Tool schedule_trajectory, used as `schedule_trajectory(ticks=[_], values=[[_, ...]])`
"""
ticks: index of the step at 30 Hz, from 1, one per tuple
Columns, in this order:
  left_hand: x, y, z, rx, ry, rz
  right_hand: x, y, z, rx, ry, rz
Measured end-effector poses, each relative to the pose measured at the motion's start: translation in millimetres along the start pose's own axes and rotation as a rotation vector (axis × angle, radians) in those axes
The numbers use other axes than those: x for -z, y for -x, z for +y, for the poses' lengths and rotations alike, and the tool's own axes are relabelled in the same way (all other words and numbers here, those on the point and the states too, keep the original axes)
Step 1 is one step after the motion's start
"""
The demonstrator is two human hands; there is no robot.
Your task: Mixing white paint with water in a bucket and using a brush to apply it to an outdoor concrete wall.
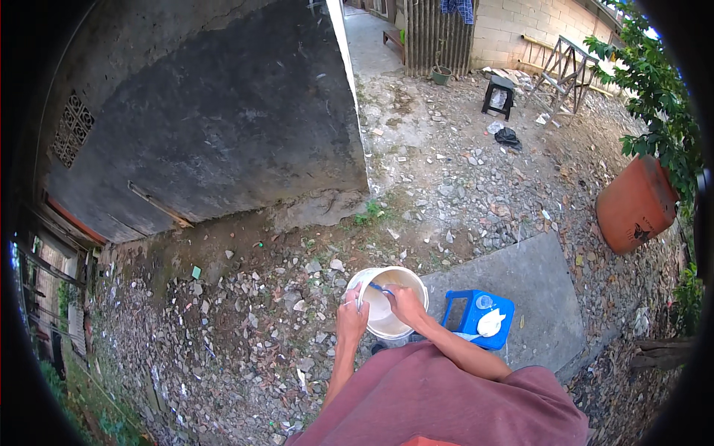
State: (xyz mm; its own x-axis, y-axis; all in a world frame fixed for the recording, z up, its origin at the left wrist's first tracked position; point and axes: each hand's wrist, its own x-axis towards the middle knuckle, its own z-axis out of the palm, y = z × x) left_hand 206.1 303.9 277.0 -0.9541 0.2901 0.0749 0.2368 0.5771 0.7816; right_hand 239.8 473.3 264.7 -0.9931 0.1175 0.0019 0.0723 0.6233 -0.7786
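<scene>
A white bucket (425, 288) is in front of me, its mouth facing up toward me and pale liquid or residue low inside. My right hand (406, 305) is over the bucket's mouth, closed around a thin blue tool (380, 288), perhaps a handle; its kind is too small to make out. At the bucket's left rim, my left hand (352, 314) has its fingers curled closed. Something pale shows by those fingers, but whether it is the rim or a separate thing I cannot tell.
Right of the bucket, a blue plastic stool (470, 321) carries a clear round container (485, 302) and a white bundle (490, 322). A concrete slab (547, 297) lies beneath it. Rubble surrounds me. Farther off are a dark wall (223, 134), a black stool (499, 95) and an orange drum (632, 208).
</scene>
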Motion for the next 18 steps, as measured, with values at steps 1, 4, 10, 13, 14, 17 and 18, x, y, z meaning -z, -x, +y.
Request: schedule_trajectory(ticks=[1,4,10,13,14,17,18], values=[[0,0,1,0.029,-0.010,-0.017,1,-1,-1,-0.009,0.101,0.049],[-4,0,1,0.009,0.044,0.021,-2,10,-4,-0.018,0.181,0.010],[-7,1,0,-0.100,0.002,0.066,-10,15,-6,0.017,0.150,-0.172],[-2,1,3,-0.019,0.012,0.025,5,8,-14,-0.016,0.003,-0.203],[1,0,2,-0.005,0.004,0.017,8,8,-15,-0.035,-0.085,-0.180],[2,-3,3,-0.023,0.011,0.033,4,2,1,0.039,0.085,0.039],[3,-3,3,-0.051,0.024,0.061,7,3,-4,0.007,0.160,0.088]])
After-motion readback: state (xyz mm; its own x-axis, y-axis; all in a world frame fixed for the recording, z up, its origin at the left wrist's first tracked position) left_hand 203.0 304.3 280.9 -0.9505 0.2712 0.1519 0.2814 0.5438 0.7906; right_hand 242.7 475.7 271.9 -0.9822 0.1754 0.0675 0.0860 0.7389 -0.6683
